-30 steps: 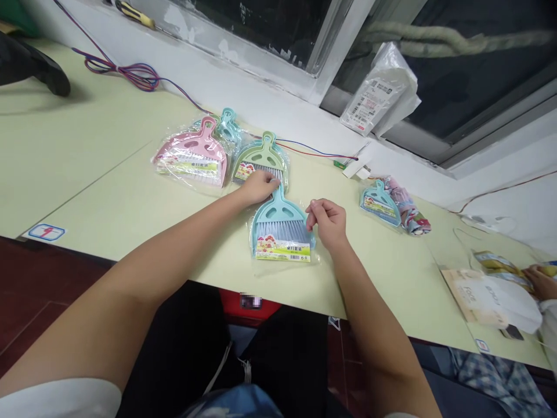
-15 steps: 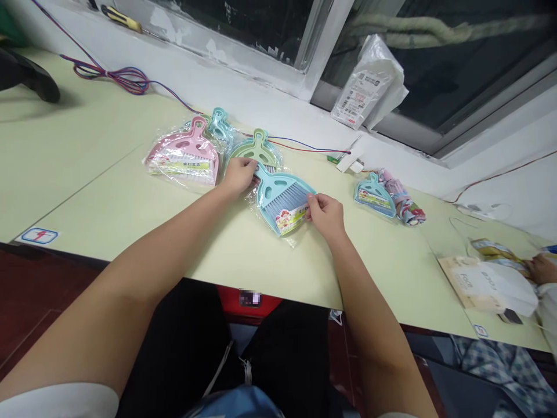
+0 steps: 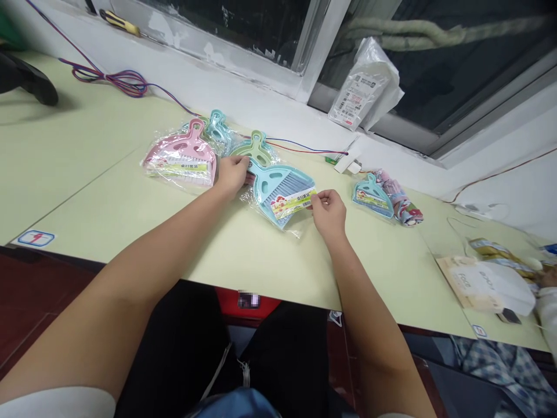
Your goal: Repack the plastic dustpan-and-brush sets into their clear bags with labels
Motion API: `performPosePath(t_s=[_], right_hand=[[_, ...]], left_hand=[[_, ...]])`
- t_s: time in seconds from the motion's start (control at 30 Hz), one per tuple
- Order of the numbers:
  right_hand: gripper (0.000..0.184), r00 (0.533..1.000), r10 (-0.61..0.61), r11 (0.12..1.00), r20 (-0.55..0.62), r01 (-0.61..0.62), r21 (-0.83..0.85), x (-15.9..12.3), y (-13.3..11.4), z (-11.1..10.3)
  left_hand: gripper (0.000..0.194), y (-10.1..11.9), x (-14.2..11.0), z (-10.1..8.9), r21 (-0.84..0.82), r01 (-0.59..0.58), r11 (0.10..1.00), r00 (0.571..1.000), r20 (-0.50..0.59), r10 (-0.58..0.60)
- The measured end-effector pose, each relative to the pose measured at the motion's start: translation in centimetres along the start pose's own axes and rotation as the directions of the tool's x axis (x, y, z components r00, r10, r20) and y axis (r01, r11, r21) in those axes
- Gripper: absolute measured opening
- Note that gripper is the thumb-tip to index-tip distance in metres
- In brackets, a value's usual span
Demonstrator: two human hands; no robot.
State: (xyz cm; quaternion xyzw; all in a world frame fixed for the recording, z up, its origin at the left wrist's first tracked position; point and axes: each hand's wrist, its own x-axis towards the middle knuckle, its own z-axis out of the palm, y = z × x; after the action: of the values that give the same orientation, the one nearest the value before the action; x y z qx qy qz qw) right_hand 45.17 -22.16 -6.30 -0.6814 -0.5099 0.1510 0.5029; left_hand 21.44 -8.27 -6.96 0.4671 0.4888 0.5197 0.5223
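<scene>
A blue mini dustpan-and-brush set in a clear bag lies tilted on the pale green table, handle to the left. My left hand is closed on its handle end. My right hand pinches the label edge at its wide end. Behind it lies a green set, mostly covered. A pink set lies to the left, with another blue set behind that.
A smaller blue set and a patterned folded item lie to the right. Red and blue wires run along the sill. A plastic-wrapped parcel leans on the window. A tissue pack and another person's hand are at far right.
The blue set was lifted from flat in front of me and turned, handle swinging left toward the green set. Both hands moved with it, away from me.
</scene>
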Motion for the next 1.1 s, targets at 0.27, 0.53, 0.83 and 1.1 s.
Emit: performPosePath(t_s=[0.27, 0.53, 0.83, 1.1], right_hand=[[0.023, 0.950, 0.291, 0.926, 0.117, -0.310, 0.214, 0.8, 0.0, -0.1], [0.016, 0.875, 0.371, 0.808, 0.311, -0.469, 0.356, 0.7, -0.9, 0.0], [0.017, 0.895, 0.312, 0.805, 0.319, -0.427, 0.411, 0.7, -0.9, -0.1], [0.017, 0.850, 0.369, 0.729, 0.375, -0.515, 0.452, 0.2, -1.1, 0.3]], left_hand=[[0.019, -0.4, 0.6, 0.0, -0.115, -0.023, 0.993, 0.998, -0.056, 0.016], [0.019, -0.4, 0.1, 0.3, -0.110, -0.038, 0.993, 0.998, -0.050, 0.033], [0.020, -0.2, -0.3, 0.4, -0.085, -0.050, 0.995, 0.997, -0.068, 0.044], [0.022, 0.0, -0.5, 0.3, -0.068, -0.023, 0.997, 0.998, -0.060, 0.019]])
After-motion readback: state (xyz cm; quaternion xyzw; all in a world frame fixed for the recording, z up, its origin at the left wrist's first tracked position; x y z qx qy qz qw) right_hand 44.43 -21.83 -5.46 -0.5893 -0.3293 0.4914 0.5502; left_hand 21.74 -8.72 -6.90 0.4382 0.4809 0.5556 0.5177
